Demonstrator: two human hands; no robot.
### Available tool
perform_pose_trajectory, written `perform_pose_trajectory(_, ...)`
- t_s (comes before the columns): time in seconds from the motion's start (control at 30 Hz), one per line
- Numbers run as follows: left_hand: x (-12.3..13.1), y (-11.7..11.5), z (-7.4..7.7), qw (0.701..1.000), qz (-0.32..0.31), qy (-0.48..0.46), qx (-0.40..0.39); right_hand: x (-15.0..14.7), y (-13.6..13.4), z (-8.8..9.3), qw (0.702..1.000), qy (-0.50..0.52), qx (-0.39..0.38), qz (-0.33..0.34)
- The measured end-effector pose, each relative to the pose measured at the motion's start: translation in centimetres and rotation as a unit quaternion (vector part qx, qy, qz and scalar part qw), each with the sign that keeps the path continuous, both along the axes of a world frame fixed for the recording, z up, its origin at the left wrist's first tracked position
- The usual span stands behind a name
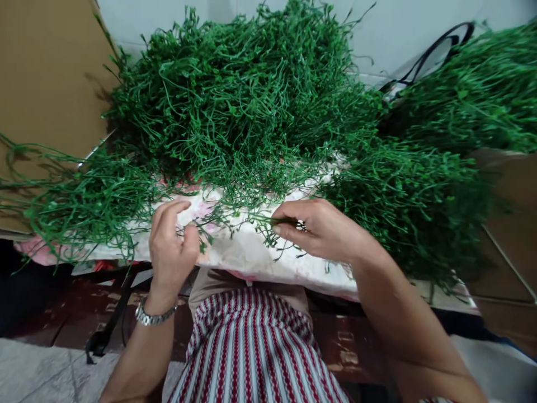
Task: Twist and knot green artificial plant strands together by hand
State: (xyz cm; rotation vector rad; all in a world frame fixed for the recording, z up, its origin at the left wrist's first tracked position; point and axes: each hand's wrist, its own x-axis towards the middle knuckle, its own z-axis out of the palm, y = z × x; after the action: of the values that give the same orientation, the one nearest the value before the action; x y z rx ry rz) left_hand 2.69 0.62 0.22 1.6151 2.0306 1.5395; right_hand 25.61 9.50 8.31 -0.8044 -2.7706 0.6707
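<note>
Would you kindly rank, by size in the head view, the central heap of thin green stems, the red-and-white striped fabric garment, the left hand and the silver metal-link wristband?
1. Central heap of green stems
2. Striped garment, visible part
3. Left hand
4. Wristband

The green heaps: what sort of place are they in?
Probably a makeshift indoor work area, perhaps in a home or small workshop: heaped green stems, a pink-and-white cloth beneath, and brown cardboard alongside.

Brown cardboard [46,84] at left, pale wall [394,28] behind, black strap [424,57] upper right, grey floor [37,369] lower left
</note>
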Motion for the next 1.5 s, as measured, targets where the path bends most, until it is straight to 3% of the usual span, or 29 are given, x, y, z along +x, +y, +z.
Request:
perform_pose_trajectory(0.13,3.8,0.9,1.9,0.956,-0.239,0.168,0.032,-0.6,-0.1,-2.6,0.999,-0.015,-0.026,0.012)
perform_pose_trajectory(0.2,5.1,1.6,1.9,0.939,-0.300,0.170,-0.009,-0.6,-0.3,-3.2,1.000,-0.010,-0.026,0.011)
perform_pose_trajectory(0.27,5.6,2.1,1.3,0.944,-0.302,0.125,-0.040,-0.1,-0.7,-3.6,0.999,0.036,-0.008,-0.018)
perform_pose_trajectory(0.33,5.5,2.3,0.7,0.957,-0.277,0.063,-0.055,0.8,-1.4,-3.9,0.986,0.145,0.033,-0.079)
perform_pose_trajectory(0.43,4.8,2.2,0.1,0.967,-0.243,-0.018,-0.076,2.5,-3.1,-4.8,0.914,0.356,0.088,-0.175)
perform_pose_trajectory(0.53,4.4,2.1,-0.2,0.962,-0.230,-0.095,-0.110,3.3,-4.7,-6.3,0.863,0.450,0.083,-0.215)
perform_pose_trajectory(0.7,4.4,2.2,-0.8,0.941,-0.226,-0.208,-0.142,2.8,-5.2,-8.3,0.877,0.397,0.076,-0.259)
perform_pose_trajectory(0.9,4.5,2.2,-0.9,0.930,-0.253,-0.224,-0.147,1.6,-4.5,-8.8,0.907,0.327,0.049,-0.262)
perform_pose_trajectory(1.13,5.4,2.4,1.4,0.942,-0.303,-0.082,-0.115,0.7,-4.9,-8.9,0.920,0.313,0.056,-0.228)
perform_pose_trajectory(1.27,6.0,2.9,2.7,0.927,-0.351,-0.012,-0.129,0.7,-5.1,-8.7,0.935,0.286,0.072,-0.199)
perform_pose_trajectory(1.5,6.7,3.1,2.7,0.910,-0.394,0.022,-0.126,0.9,-5.5,-8.1,0.950,0.237,0.101,-0.176)
